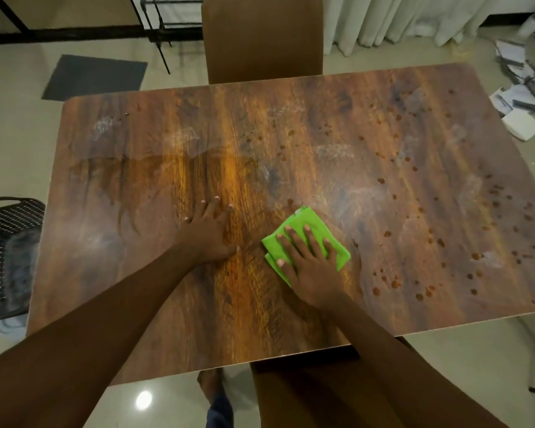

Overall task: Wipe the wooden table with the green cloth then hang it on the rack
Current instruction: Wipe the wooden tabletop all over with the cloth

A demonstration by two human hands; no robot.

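Observation:
A folded green cloth (303,220) lies flat on the wooden table (337,143), near the front middle. My right hand (309,267) presses down on it with fingers spread, covering most of the cloth. My left hand (206,233) rests flat on the bare wood just left of the cloth, fingers apart, holding nothing. The right half of the table is dotted with several brown droplets (396,284) and pale smears. The left and middle parts look streaked and shiny. A black metal rack (161,23) stands on the floor beyond the table's far left.
A brown chair (261,38) stands at the table's far side, another (306,393) below the near edge. A black mesh chair (10,254) is at the left. A dark mat (93,77) lies on the floor; scattered papers and boxes (519,94) lie at the right.

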